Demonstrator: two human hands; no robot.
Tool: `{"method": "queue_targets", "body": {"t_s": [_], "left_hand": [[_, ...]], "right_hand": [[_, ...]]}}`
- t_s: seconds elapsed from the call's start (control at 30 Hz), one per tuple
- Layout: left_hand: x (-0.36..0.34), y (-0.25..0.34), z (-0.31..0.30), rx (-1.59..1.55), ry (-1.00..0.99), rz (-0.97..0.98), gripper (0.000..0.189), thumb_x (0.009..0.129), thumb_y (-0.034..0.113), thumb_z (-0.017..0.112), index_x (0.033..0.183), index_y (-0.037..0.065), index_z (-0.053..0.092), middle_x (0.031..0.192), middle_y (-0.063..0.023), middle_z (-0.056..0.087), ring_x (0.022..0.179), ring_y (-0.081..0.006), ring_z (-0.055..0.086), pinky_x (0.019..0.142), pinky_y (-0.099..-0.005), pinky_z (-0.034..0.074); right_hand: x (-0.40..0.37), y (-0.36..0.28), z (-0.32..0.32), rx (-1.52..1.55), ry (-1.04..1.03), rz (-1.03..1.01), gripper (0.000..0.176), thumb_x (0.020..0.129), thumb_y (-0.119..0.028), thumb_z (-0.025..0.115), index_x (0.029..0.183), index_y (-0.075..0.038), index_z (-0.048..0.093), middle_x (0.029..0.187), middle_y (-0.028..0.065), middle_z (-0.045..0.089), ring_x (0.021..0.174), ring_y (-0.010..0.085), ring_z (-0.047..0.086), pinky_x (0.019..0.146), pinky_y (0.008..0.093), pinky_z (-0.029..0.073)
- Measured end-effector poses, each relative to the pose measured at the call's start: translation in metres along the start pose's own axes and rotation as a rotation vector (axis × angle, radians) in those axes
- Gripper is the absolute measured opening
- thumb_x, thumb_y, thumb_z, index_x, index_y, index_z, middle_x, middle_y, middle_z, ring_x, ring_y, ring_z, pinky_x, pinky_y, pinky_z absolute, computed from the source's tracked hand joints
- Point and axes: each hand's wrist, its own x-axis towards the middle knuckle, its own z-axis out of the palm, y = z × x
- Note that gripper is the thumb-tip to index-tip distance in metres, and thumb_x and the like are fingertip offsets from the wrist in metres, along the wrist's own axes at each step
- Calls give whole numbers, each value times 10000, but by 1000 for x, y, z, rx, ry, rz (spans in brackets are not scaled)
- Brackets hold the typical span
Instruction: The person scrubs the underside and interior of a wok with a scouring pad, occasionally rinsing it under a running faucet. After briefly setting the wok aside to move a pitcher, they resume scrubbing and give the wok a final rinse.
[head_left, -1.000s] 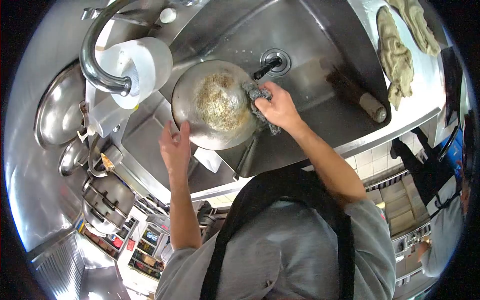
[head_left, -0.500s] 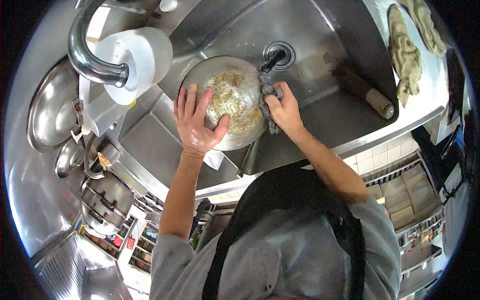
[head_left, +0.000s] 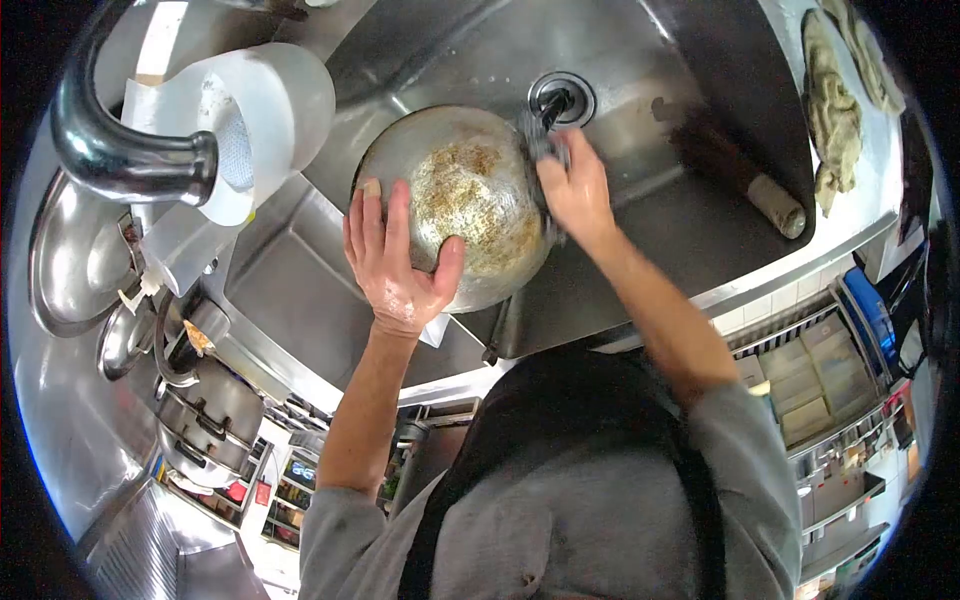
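Observation:
A round metal wok (head_left: 475, 205) lies bottom up over the sink divider, its underside stained with brown patches. My left hand (head_left: 395, 265) rests on its near left side, fingers spread and lying flat against the metal. At the wok's right rim, my right hand (head_left: 578, 190) is closed around a grey steel wool scrubber (head_left: 538, 140), pressed to the edge and blurred by motion. Part of the scrubber is hidden behind my fingers.
Around the wok is a steel sink (head_left: 640, 270) with a drain (head_left: 562, 100). A brush (head_left: 775, 205) lies at its right. Grey cloths (head_left: 832, 110) lie on the right ledge. A faucet (head_left: 140, 165) and white container (head_left: 290, 105) stand left, near a pot (head_left: 215, 415).
My right hand has shifted up along the wok's rim with the scrubber. My left hand stays on the wok. The view has tilted slightly, bringing the faucet nearer the left edge.

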Motion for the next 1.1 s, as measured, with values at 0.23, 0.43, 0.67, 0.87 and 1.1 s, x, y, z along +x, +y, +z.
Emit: {"method": "queue_targets", "body": {"t_s": [0.23,0.43,0.67,0.87,1.1], "left_hand": [[1,-3,-2,-12,-1,12,790,803,443,736,1443,29,532,1449,-299,498,1311,-515,481,1121,-603,337],[-1,0,0,6,-16,-25,790,814,471,723,1440,23,544,1451,-294,500,1318,-509,480,1129,-604,328],[-1,-5,3,-48,-17,-21,783,844,500,693,1438,13,541,1452,-297,492,1317,-518,474,1126,-608,332],[0,-5,2,18,-7,15,792,828,484,703,1438,6,539,1431,-305,508,1302,-532,480,1119,-599,355],[5,0,-5,-5,-57,0,801,837,407,719,1471,-26,491,1471,-314,484,1336,-537,452,1132,-594,338]], "right_hand": [[-13,7,0,-48,-30,-73,308,840,-194,605,1062,19,581,992,276,637,960,473,635,853,499,512],[12,-8,6,-80,7,-96,357,845,-213,607,1104,33,600,1029,293,654,1007,482,638,905,482,513],[3,12,4,-56,-49,-103,346,822,-205,618,1085,20,620,1045,284,662,999,471,650,892,484,522],[46,-21,14,-103,-93,-106,417,822,-266,621,1127,17,649,1080,298,680,1038,475,653,926,477,519],[14,4,-2,-71,-166,59,428,828,-296,623,1132,4,648,1122,308,664,1082,464,650,927,483,516]]}}
